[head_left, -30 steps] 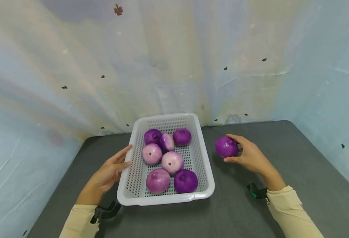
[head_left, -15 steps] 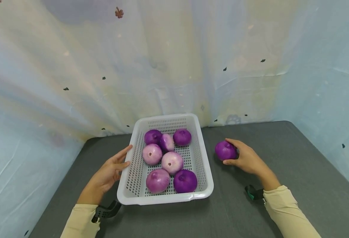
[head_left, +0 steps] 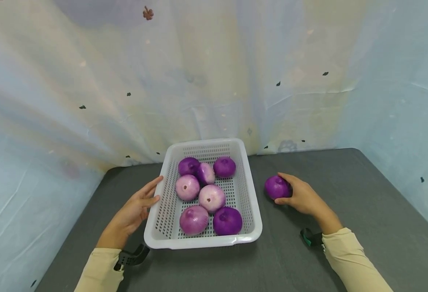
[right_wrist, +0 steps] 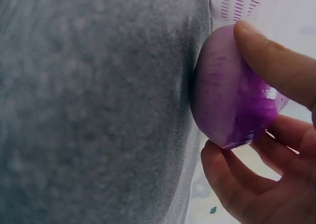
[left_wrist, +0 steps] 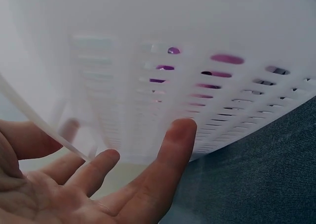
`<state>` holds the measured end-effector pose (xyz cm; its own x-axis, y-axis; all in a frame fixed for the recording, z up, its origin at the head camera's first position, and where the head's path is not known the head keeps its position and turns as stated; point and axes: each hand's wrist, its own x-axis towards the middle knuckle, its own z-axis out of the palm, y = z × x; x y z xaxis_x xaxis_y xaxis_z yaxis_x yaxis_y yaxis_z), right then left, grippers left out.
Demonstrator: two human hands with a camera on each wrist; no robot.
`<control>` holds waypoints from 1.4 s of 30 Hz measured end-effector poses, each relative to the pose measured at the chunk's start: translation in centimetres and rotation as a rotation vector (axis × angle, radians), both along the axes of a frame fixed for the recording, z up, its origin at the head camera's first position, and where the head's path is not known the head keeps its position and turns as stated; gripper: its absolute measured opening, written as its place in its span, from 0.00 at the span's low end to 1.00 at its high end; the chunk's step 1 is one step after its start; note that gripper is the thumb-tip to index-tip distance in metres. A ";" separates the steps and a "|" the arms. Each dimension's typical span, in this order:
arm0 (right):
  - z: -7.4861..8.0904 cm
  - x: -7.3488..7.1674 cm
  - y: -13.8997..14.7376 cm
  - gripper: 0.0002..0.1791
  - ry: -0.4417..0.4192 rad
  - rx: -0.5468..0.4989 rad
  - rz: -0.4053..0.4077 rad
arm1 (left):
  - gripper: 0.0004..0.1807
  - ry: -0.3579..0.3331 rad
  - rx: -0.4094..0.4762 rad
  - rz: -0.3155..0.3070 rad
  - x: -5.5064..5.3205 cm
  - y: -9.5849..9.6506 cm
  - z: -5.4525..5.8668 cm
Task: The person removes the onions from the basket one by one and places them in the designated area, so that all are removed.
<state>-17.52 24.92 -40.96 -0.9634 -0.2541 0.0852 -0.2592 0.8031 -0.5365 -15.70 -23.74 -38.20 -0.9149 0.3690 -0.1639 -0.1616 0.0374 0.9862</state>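
In the head view, a white perforated plastic basket (head_left: 252, 211) stands in the middle of the grey table. Several purple and pinkish-white onions lie in it. At its left side my left hand (head_left: 133, 213) holds the rim with thumb and fingertips; the left wrist view has the other fingers (left_wrist: 180, 135) stretched beneath the rim, beside the slotted wall. To the right of the basket, my right hand (head_left: 305, 198) grips a purple onion (head_left: 277, 187) between thumb and fingers. The right wrist view shows this onion (right_wrist: 222, 93) against the grey cloth.
The dark grey table (head_left: 363, 211) ends at a pale patterned curtain (head_left: 214, 81) behind the basket. More curtain hangs at the left and right sides. Black straps (head_left: 131, 257) are on both wrists.
My right hand has lowered the purple onion a little, onto the tabletop, most of it in the first half second. The left hand and the basket keep their places.
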 end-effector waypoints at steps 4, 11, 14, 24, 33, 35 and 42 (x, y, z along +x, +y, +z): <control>-0.1 0.0 0.0 0.48 -0.007 -0.007 -0.011 | 0.37 -0.002 -0.001 0.006 0.0 0.1 0.0; -0.3 -0.1 -0.1 0.48 0.005 -0.007 -0.028 | 0.37 0.000 -0.005 0.003 0.1 0.1 0.0; -0.3 -0.2 -0.2 0.48 0.012 0.003 -0.027 | 0.37 0.003 -0.002 0.001 0.1 0.2 0.1; -0.3 -0.1 -0.4 0.48 0.028 -0.003 -0.013 | 0.37 0.000 -0.010 -0.002 0.2 0.3 0.2; -0.4 -0.1 -0.6 0.48 0.043 -0.020 0.011 | 0.37 -0.004 -0.016 0.000 0.3 0.3 0.2; -0.4 -0.1 -0.6 0.48 0.043 -0.019 0.011 | 0.37 -0.004 -0.014 0.000 0.3 0.2 0.2; -0.3 0.0 -0.4 0.49 0.049 -0.025 0.020 | 0.37 0.001 -0.014 -0.003 0.4 0.3 0.3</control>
<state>-17.48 24.47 -41.23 -0.9528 -0.2703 0.1385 -0.3013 0.7841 -0.5425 -15.35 -23.41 -37.87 -0.9140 0.3693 -0.1679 -0.1601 0.0520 0.9857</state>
